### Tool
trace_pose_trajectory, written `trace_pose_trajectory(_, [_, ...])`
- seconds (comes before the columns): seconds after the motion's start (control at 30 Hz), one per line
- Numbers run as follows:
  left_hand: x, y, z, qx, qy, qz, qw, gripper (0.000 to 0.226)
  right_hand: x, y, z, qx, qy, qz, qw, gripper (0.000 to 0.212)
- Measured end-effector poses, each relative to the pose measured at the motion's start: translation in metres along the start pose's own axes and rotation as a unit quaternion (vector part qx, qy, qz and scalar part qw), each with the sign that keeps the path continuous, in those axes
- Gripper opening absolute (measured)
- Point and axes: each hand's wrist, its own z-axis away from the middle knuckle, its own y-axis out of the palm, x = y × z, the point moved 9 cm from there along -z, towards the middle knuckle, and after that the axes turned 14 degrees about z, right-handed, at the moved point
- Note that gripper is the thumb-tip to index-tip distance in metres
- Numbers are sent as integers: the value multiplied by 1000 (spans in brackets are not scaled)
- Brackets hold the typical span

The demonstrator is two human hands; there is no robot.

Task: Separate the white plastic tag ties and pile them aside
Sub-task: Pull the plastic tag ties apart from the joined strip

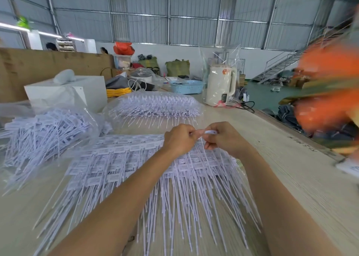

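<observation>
Three heaps of white tag ties sit on the pale wood-grain table point(291, 178). Biggest: the joined sheets of ties point(136, 164) at centre, label heads in rows toward the far side, long tails running toward the camera and fanning out near the front edge. A bagged bundle point(157, 105) lies beyond it w/ tails also pointing this way. At left, a loose pile of separated ties point(44, 133) lies on clear plastic, long axes mixed, mostly slanting down-left.

Table's right edge runs diagonally from far centre to near right; bare wood between the sheets and that edge, w/ a blurred orange object point(328, 92) just past it. Dark handwriting on the wood near that edge, not legible. Print on the tag heads too blurred to read.

Cream kettle point(220, 85) in clear wrap stands far right, blue basket point(186, 86) beside it, white box point(66, 91) far left.

Left hand point(179, 139) curled, pinching the sheet's top edge. Right hand point(223, 137) pinches one tie point(210, 132) by its head, held above the sheets' far right corner; tail hangs toward the camera.
</observation>
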Motion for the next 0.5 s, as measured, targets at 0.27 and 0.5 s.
trace_pose_trajectory(0.27, [7, 6, -2, 13, -56, 98, 993, 38, 6, -11, -1, -99, -26, 81, 991, 5])
trace_pose_trajectory(0.5, [13, 0, 2, 13, -106, 263, 959, 26, 26, -9, 2, -150, -120, 135, 972, 15])
